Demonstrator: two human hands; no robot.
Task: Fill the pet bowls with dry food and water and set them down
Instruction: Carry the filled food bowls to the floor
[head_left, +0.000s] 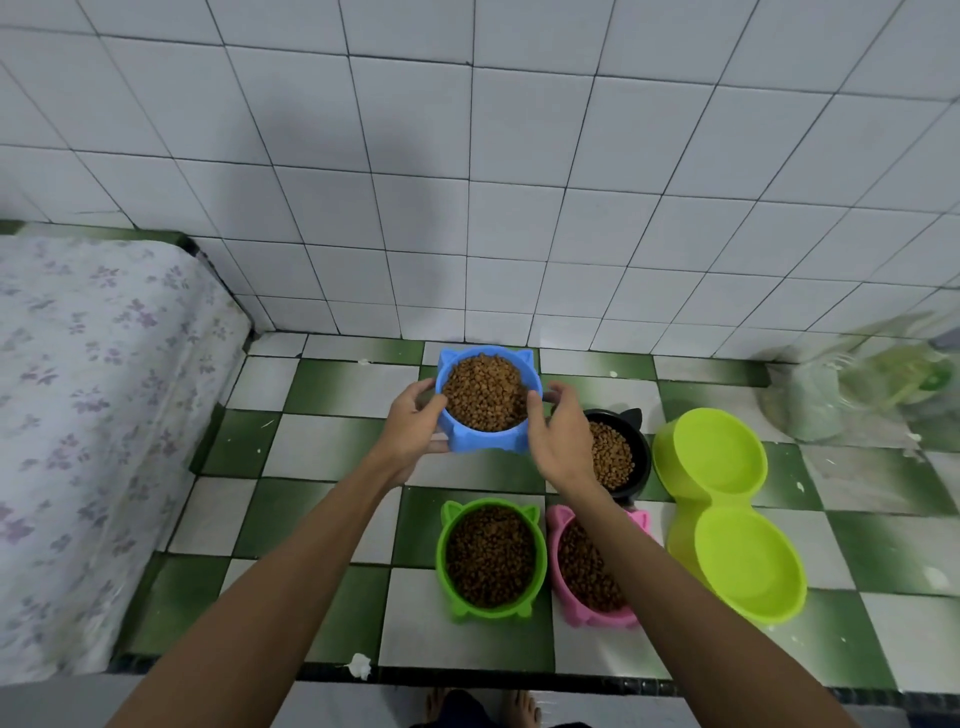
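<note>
My left hand and right hand grip the blue bowl of kibble; green bowl at six o'clock; black bowl at four.

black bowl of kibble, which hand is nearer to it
Right. The right hand grips the blue bowl on the side next to the black bowl, partly overlapping it in view. The left hand holds the blue bowl's far side.

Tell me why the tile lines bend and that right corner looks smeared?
Head view: the wide-angle lens bows the wall tiles; the clear plastic bag at right is blurred; soft grey shadows fall on the wall; the blue bowl and both hands stay fairly sharp.
</note>
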